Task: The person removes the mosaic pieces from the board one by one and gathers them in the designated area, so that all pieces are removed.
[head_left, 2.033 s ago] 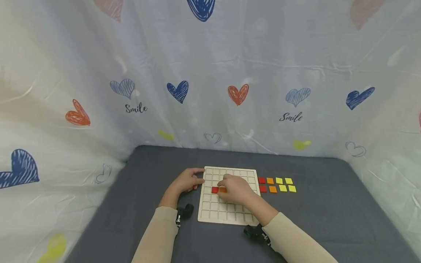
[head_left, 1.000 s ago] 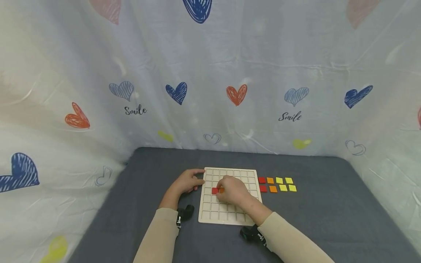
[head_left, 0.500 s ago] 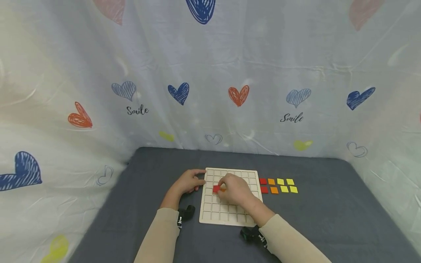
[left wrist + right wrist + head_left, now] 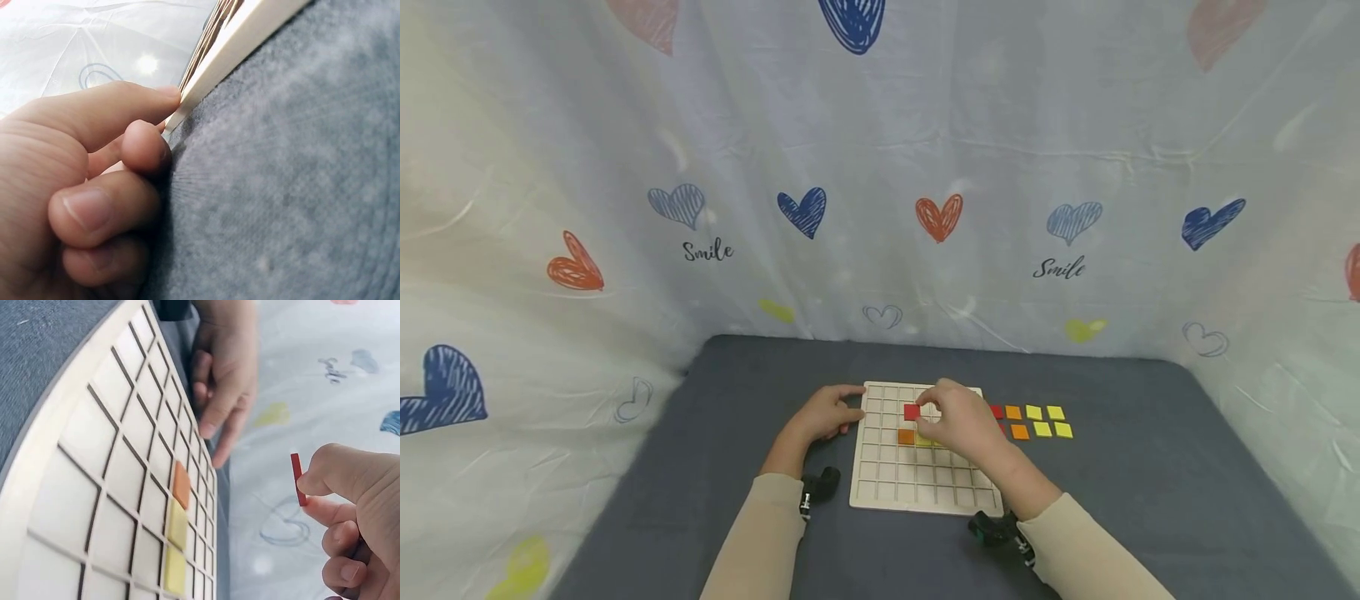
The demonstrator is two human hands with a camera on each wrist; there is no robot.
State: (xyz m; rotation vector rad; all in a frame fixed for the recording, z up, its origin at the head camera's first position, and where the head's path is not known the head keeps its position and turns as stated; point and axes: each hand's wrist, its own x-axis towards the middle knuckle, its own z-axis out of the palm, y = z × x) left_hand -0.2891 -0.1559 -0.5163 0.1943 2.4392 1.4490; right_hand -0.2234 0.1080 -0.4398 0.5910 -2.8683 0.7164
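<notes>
My right hand (image 4: 964,421) pinches a small red square tile (image 4: 912,412) between thumb and forefinger. The right wrist view shows that red tile (image 4: 299,480) edge-on, lifted clear of the wooden grid board (image 4: 895,493). Below it, an orange tile (image 4: 181,485) lies in a cell, followed in the same row by two yellow tiles, one nearer the orange (image 4: 177,525). My left hand (image 4: 825,412) touches the board's left edge with the tips of its forefinger and thumb; its other fingers curl loosely on the grey cloth.
Right of the board, loose tiles lie in two rows: red tiles (image 4: 997,412) partly behind my right hand, then orange tiles (image 4: 1019,432) and several yellow tiles (image 4: 1042,429). The grey table (image 4: 1135,467) runs back to a white curtain (image 4: 880,250) printed with hearts.
The red tile, earlier on the board left of the orange one, is now up in my right hand, which has moved right and away from me. My left hand stays put.
</notes>
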